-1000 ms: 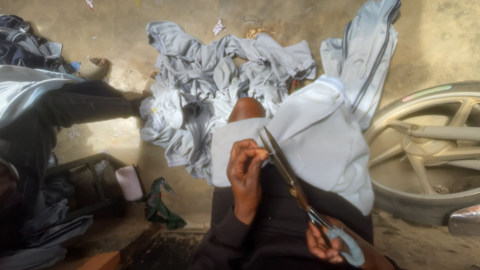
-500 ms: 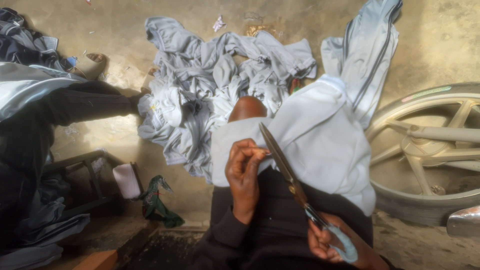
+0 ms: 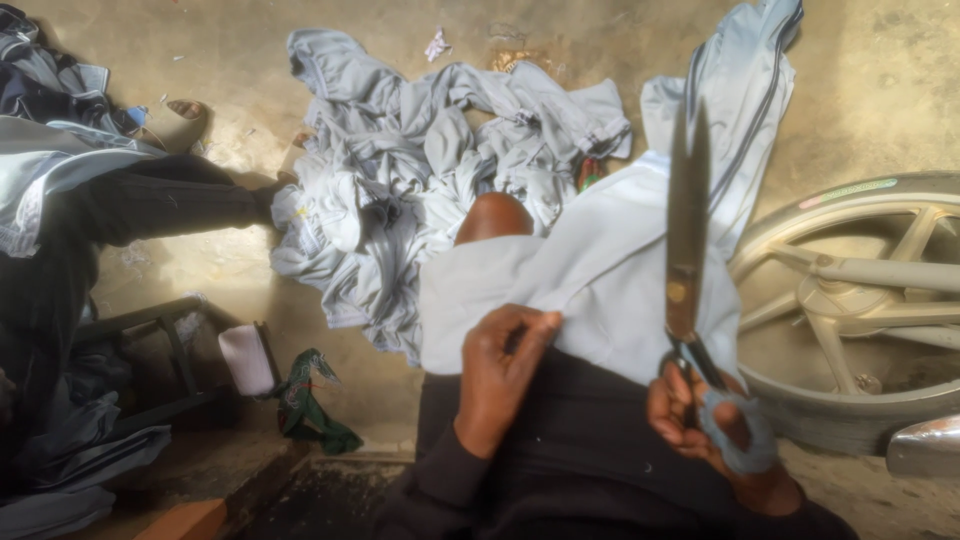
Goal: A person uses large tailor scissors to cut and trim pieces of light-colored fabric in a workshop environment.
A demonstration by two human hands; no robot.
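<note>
Pale cloth lies draped over my knee, its edge pinched in my left hand. No cut shows in this piece yet, I'd say. My right hand grips the scissors, blades together, pointing up. A heap of grey garments waits on the floor beyond.

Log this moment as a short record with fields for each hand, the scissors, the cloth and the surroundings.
left hand: pinching the edge of the pale grey cloth on the lap
right hand: gripping the scissors by their blue-wrapped handles
scissors: blades together, pointing up, away from the body
cloth: draped over the knee
pile of grey garments: on the concrete floor ahead
wheel: lying at the right
</note>
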